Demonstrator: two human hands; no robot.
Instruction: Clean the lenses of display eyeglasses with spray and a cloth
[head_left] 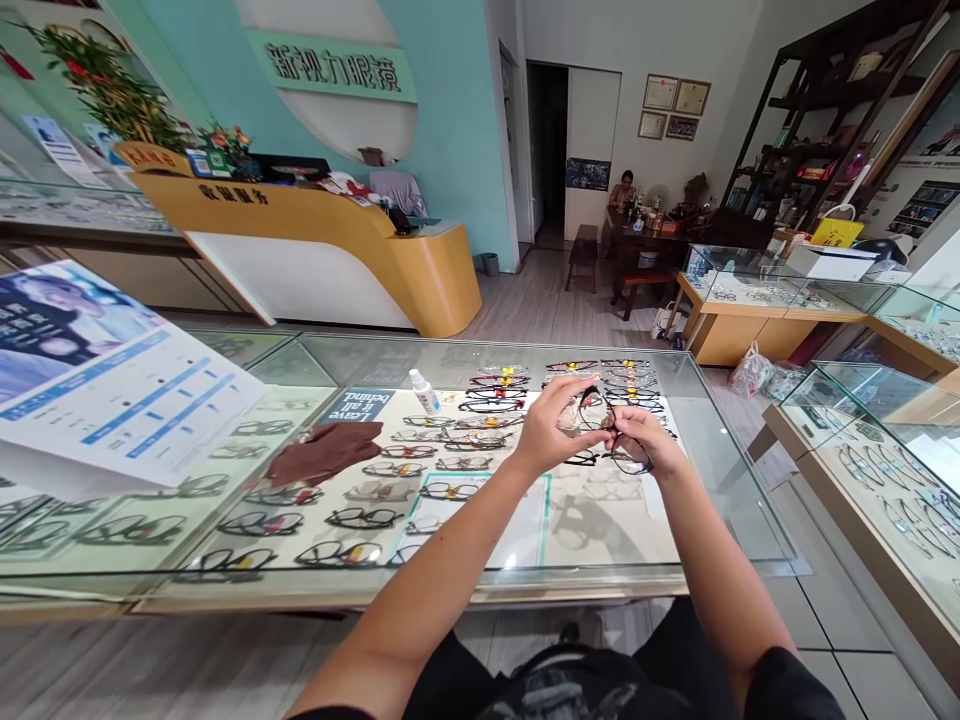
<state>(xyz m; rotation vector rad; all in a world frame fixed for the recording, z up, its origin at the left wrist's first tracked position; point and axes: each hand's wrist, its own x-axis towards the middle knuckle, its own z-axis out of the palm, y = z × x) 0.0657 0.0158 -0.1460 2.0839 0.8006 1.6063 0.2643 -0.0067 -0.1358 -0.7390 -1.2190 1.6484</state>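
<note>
A pair of dark-framed eyeglasses (632,455) is held up above the glass display case (622,545), between my two hands. My left hand (553,425) curves around one lens, thumb and fingers closed at its rim. Something pale and crumpled shows by that lens; I cannot tell what it is. With thumb and fingers, my right hand (646,436) pinches the frame near its middle, and the other lens hangs below. On the case top to the left lie a brown cloth (326,452) and a small white spray bottle (424,391), standing upright.
Rows of eyeglasses (365,518) lie inside the case under the glass. A calendar stand (112,390) rises at the left. Beyond are a curved wooden counter (322,235) and another glass case (892,480) at the right. A person (622,190) sits at the far table.
</note>
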